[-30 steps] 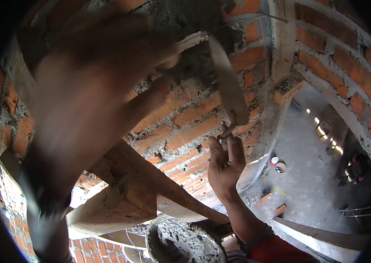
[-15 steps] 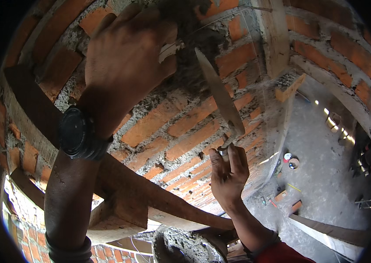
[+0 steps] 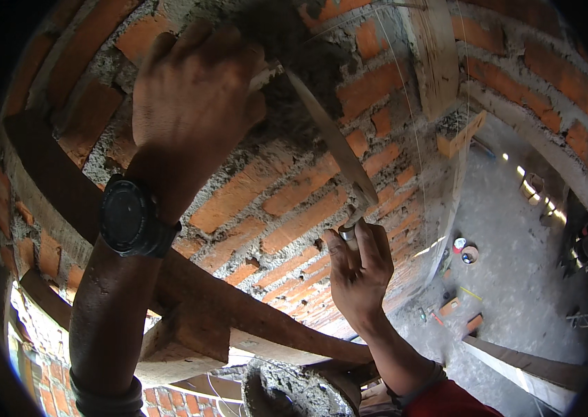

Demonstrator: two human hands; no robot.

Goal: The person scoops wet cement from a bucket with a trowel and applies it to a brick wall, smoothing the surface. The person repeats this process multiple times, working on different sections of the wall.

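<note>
My right hand [image 3: 361, 271] grips a trowel [image 3: 332, 132] by its handle. The long blade slants up and left, its tip near my left hand and the dark wet mortar [image 3: 301, 90] on the brick wall [image 3: 308, 174]. High on the wall, my left hand [image 3: 193, 90] has its fingers curled over, with a black watch [image 3: 129, 214] on the wrist. Something pale shows between its thumb and forefinger; what it is I cannot make out. Below, at the lower edge, stands a mortar-caked bucket [image 3: 259, 389].
A wooden beam [image 3: 252, 302] crosses below my hands. An upright board [image 3: 433, 62] and a thin string [image 3: 405, 90] run beside the wall at right. Far below lies a grey floor [image 3: 516, 278] with loose bricks [image 3: 474, 322] and a small round container [image 3: 470, 254].
The trowel has shifted slightly left, its tip now closer to my left hand and its blade seen more edge-on. My left hand has moved slightly left.
</note>
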